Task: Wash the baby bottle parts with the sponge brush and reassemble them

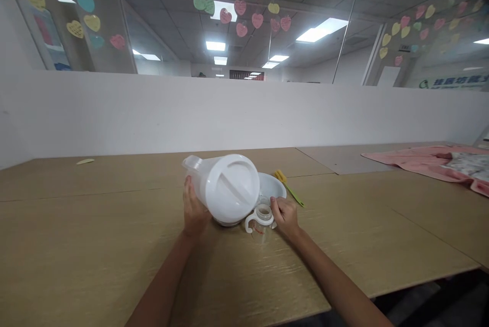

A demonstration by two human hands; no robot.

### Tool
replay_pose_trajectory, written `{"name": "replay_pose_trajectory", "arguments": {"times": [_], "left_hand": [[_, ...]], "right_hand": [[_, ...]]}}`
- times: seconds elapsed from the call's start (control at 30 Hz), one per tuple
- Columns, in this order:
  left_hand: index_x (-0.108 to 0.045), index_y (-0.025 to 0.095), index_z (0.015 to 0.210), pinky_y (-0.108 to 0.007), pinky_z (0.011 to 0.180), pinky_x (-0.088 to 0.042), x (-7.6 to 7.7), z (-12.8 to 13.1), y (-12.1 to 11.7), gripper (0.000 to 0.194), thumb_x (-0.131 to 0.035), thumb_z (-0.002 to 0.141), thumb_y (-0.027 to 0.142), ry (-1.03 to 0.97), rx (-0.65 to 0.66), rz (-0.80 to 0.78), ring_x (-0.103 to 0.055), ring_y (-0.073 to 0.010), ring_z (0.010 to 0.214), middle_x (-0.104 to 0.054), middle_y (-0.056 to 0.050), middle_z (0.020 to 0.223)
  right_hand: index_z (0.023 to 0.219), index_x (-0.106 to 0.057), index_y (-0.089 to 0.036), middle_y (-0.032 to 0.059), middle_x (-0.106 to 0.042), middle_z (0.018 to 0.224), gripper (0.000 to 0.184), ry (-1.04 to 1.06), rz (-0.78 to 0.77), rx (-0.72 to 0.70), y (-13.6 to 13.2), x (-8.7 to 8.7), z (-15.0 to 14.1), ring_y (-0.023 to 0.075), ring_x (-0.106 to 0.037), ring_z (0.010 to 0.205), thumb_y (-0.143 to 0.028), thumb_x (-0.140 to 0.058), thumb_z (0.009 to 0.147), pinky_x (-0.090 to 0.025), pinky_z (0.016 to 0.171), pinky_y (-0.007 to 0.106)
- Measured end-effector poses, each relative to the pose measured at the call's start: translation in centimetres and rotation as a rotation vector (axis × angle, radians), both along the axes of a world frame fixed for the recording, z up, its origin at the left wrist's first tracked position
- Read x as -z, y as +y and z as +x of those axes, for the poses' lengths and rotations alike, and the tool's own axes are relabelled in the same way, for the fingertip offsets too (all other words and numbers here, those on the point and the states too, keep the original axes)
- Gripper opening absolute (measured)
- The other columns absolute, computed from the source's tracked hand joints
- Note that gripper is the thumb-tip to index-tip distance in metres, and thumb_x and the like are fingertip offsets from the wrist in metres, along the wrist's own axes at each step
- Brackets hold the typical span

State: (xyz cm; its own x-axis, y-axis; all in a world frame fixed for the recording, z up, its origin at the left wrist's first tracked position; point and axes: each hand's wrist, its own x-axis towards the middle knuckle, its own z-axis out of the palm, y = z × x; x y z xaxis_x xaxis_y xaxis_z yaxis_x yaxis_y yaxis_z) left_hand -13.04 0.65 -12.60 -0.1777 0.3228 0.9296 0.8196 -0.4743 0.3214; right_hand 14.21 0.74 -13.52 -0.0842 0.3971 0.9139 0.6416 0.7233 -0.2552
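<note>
One white-lidded pitcher [234, 189], tilted, long axis ten-to-four o'clock, gripped in the left hand [194, 215]; one clear bottle [261, 234], upright, lay at the pitcher's four o'clock, nearer the right hand [286, 216], which was closed on its handle.

A wide open lane of tabletop [95, 245] runs left of the tilted pitcher [232, 188]. The two-handled bottle [262, 222], white bowl [273, 185] and brush [291, 190] obstruct its right side; farther right, open tabletop reaches the pink cloth [414, 158].
</note>
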Motion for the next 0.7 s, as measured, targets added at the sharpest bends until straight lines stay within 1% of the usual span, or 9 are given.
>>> {"name": "replay_pose_trajectory", "arguments": {"times": [0.1,0.17,0.23,0.33,0.43,0.53,0.6,0.7], "left_hand": [[-0.023,0.006,0.138,-0.054,0.107,-0.031,0.7,0.1,0.5,0.081,-0.053,0.08,0.055,0.183,-0.041,0.089,-0.031,-0.0356,0.134,-0.038,-0.028,0.138],[-0.027,0.006,0.135,-0.054,0.106,-0.031,1.0,0.0,0.8,0.075,-0.053,0.081,0.052,0.246,-0.048,0.107,-0.029,-0.0351,0.135,-0.038,-0.028,0.138],[-0.033,0.006,0.131,-0.055,0.106,-0.031,1.0,-0.2,0.9,0.07,-0.052,0.081,0.052,0.277,-0.029,0.085,-0.03,-0.0349,0.134,-0.041,-0.028,0.136],[-0.041,0.007,0.123,-0.057,0.107,-0.029,1.0,-0.6,0.8,0.067,-0.052,0.08,0.057,0.286,0.003,-0.006,-0.032,-0.0351,0.134,-0.045,-0.027,0.133],[-0.041,0.009,0.124,-0.057,0.107,-0.026,0.9,-0.7,0.7,0.069,-0.054,0.078,0.059,0.248,0.001,-0.034,-0.031,-0.0345,0.134,-0.044,-0.026,0.135],[-0.034,0.009,0.132,-0.055,0.108,-0.026,0.7,-0.4,0.5,0.077,-0.055,0.077,0.059,0.172,-0.033,-0.024,-0.028,-0.0342,0.135,-0.039,-0.026,0.138],[-0.025,0.008,0.138,-0.053,0.108,-0.027,0.4,-0.2,0.3,0.087,-0.058,0.075,0.059,0.081,-0.093,-0.05,-0.028,-0.0348,0.135,-0.034,-0.026,0.141],[-0.014,0.01,0.144,-0.052,0.107,-0.029,-0.3,0.2,0.0,0.103,-0.064,0.069,0.06,-0.111,-0.221,-0.112,-0.029,-0.0363,0.134,-0.03,-0.025,0.144]], "right_hand": [[0.048,-0.038,-0.019,-0.0033,-0.037,0.045,0.044,0.001,-0.001,0.001,0.0,0.0,0.0,0.0083,-0.032,0.043,-0.022,-0.039,0.092,-0.023,0.048,0.027],[0.048,-0.038,-0.019,-0.0034,-0.036,0.045,0.044,-0.002,0.008,0.005,0.0,0.1,0.0,0.0082,-0.032,0.044,-0.021,-0.039,0.092,-0.023,0.049,0.027],[0.047,-0.037,-0.019,-0.0037,-0.036,0.045,0.044,-0.003,0.017,0.011,0.0,0.1,0.0,0.0082,-0.031,0.043,-0.021,-0.039,0.092,-0.023,0.049,0.027],[0.047,-0.037,-0.019,-0.0038,-0.035,0.044,0.045,-0.004,0.022,0.018,0.1,0.2,0.1,0.0083,-0.031,0.043,-0.022,-0.039,0.092,-0.022,0.048,0.026],[0.047,-0.037,-0.019,-0.0037,-0.036,0.044,0.045,-0.022,0.026,0.021,0.1,0.3,0.1,0.0084,-0.031,0.043,-0.022,-0.039,0.092,-0.022,0.049,0.027],[0.047,-0.038,-0.019,-0.0036,-0.036,0.044,0.045,-0.046,0.031,0.024,0.1,0.3,0.1,0.0086,-0.03,0.043,-0.021,-0.039,0.092,-0.022,0.049,0.027],[0.048,-0.038,-0.019,-0.0036,-0.036,0.045,0.044,-0.052,0.03,0.02,0.1,0.2,0.1,0.0085,-0.031,0.044,-0.021,-0.04,0.092,-0.022,0.049,0.027],[0.048,-0.038,-0.019,-0.0036,-0.036,0.045,0.043,-0.051,0.027,0.006,0.0,0.1,0.0,0.0084,-0.031,0.044,-0.02,-0.04,0.091,-0.023,0.049,0.026]]}}
